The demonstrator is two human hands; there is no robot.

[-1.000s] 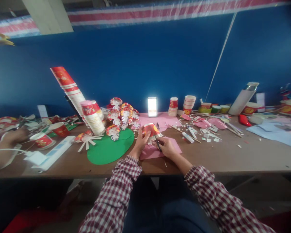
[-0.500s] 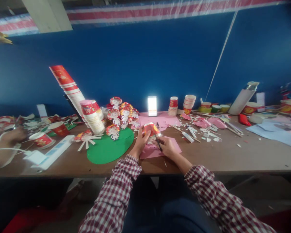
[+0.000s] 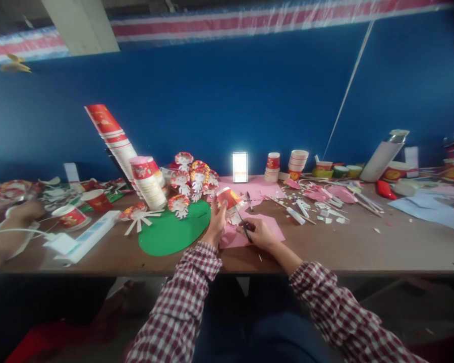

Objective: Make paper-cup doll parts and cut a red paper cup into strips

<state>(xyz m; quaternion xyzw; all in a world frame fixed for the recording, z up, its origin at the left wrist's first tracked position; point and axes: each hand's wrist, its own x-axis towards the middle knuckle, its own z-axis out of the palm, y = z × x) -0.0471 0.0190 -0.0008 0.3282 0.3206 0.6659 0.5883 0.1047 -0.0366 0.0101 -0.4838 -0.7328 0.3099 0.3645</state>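
- Head view: one brown table (image 3: pixel 363 249) before you.
- One green oval sheet (image 3: pixel 174 234), to your left.
- Your two hands: left hand (image 3: pixel 216 223), fingers pinching the red cup (image 3: pixel 229 197); right hand (image 3: pixel 263 233), fingers curled on the scissors (image 3: pixel 246 231).
- One red cup, over pink paper (image 3: pixel 269 224).
- One pair of scissors, beside the cup.

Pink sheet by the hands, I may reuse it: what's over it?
The right hand, holding scissors, and red cup in the left hand partly overlap the pink sheet; contact unclear. Parts behind them are hidden.
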